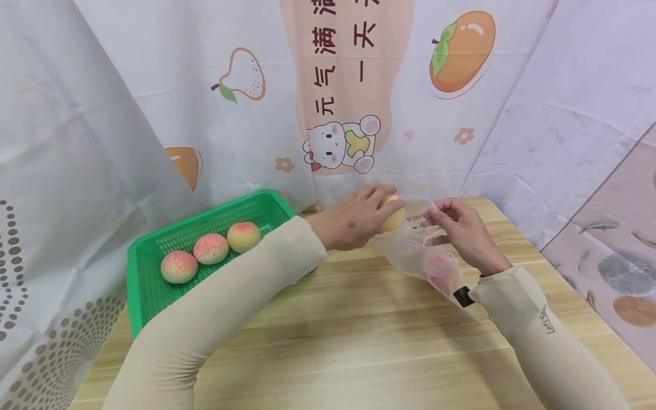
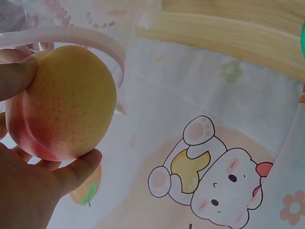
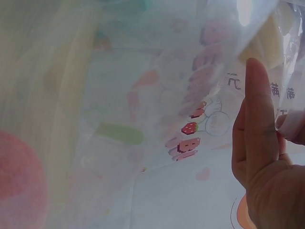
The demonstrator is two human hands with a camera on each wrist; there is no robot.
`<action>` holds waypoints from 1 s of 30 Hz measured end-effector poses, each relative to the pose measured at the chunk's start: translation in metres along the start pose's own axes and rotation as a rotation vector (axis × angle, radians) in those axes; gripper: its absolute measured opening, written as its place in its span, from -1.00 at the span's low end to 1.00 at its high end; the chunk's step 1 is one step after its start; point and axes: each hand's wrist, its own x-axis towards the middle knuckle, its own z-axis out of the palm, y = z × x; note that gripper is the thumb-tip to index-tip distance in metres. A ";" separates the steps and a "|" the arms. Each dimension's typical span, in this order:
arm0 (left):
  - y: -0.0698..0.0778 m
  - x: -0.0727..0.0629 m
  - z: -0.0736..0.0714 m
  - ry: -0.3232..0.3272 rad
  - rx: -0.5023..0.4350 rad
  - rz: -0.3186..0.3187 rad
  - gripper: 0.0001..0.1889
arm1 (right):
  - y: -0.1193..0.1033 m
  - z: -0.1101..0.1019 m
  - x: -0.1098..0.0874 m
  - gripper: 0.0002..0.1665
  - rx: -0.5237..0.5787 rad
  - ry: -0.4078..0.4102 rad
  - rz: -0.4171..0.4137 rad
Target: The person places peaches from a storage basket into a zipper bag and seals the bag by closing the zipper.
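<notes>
My left hand (image 1: pixel 353 221) holds a yellow peach (image 2: pixel 66 102) with a red blush, its fingers and thumb around the sides. That peach is right at the open mouth of a clear printed zip bag (image 1: pixel 400 253). Its pinkish rim passes behind the peach in the left wrist view. The bag's far right edge is pinched by my right hand (image 1: pixel 463 233), whose fingers stand along the film in the right wrist view. Lower in the bag lies another peach (image 1: pixel 443 270), seen blurred and pink through the plastic.
A green plastic basket (image 1: pixel 134 273) stands on the left of the wooden table (image 1: pixel 328 353), with three peaches (image 1: pixel 211 249) in a row inside. Behind the table hangs a white curtain (image 1: pixel 256 131) with fruit and bear prints. My left forearm crosses in front of the basket.
</notes>
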 end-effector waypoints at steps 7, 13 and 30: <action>0.002 0.001 0.003 -0.030 0.004 0.011 -0.36 | 0.000 -0.001 -0.001 -0.63 -0.021 0.011 0.003; 0.003 0.001 0.006 -0.053 0.006 0.024 -0.35 | 0.000 -0.002 -0.001 -0.62 -0.028 0.008 0.010; -0.006 -0.001 0.005 -0.078 -0.075 -0.030 -0.35 | 0.000 0.002 -0.001 -0.62 -0.043 0.041 -0.003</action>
